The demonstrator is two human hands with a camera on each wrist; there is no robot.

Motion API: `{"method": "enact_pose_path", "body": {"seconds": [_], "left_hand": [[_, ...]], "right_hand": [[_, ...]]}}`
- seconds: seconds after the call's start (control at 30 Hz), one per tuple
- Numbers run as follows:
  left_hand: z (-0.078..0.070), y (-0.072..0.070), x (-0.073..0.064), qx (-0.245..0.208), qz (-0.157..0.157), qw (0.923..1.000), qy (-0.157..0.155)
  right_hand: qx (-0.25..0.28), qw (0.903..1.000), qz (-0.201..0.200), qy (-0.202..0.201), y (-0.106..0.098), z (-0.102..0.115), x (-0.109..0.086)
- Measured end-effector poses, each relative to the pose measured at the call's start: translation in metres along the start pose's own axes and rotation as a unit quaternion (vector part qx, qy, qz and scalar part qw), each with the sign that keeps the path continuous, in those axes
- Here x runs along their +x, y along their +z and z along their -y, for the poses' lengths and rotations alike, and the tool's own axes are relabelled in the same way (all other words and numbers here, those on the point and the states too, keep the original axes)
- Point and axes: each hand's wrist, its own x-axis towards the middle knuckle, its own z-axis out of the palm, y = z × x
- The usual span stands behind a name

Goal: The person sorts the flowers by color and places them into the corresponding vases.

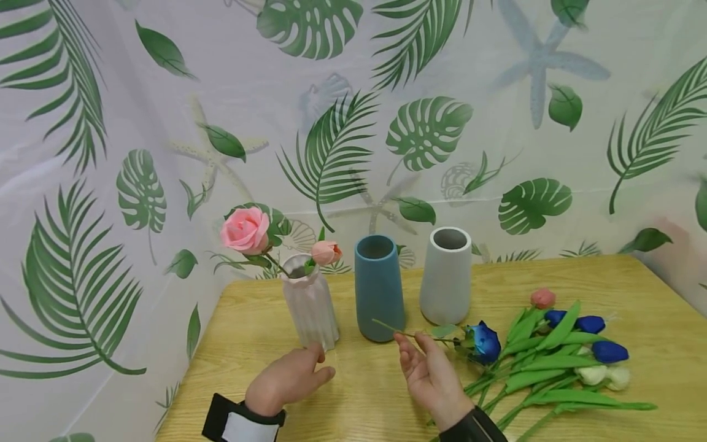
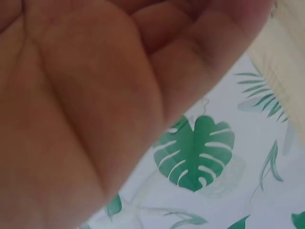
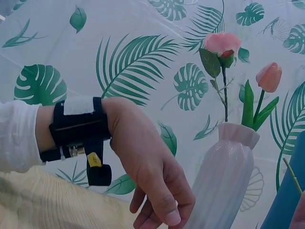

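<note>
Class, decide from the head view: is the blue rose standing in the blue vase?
No, the right hand pinches the blue rose by its stem, outside the blue vase.

Glossy pink vase (image 3: 220, 176), wood-grained tabletop (image 1: 367, 396)

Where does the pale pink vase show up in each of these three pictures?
Head: pale pink vase left of centre, in the lower half.
Left wrist: not in it.
Right wrist: lower half, right of centre, beside the left hand.
Shared landmark: the leaf-print backdrop.
</note>
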Motion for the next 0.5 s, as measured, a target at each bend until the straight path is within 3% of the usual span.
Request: {"method": "enact_pose_path", "body": {"seconds": [0.27,0.37,0.5], "left_hand": [[-0.006,0.014,0.018,0.009,0.0,0.9993,0.037],[-0.011,0.021,0.028,0.009,-0.023,0.9987,0.045],[-0.016,0.03,0.04,-0.023,-0.071,0.9962,0.044]], "right_hand": [[-0.031,0.9992,0.019,-0.014,0.005,0.006,-0.004],[-0.037,0.9988,0.025,-0.022,0.008,0.01,-0.009],[-0.031,0.999,0.026,-0.018,0.012,0.014,-0.014]]}}
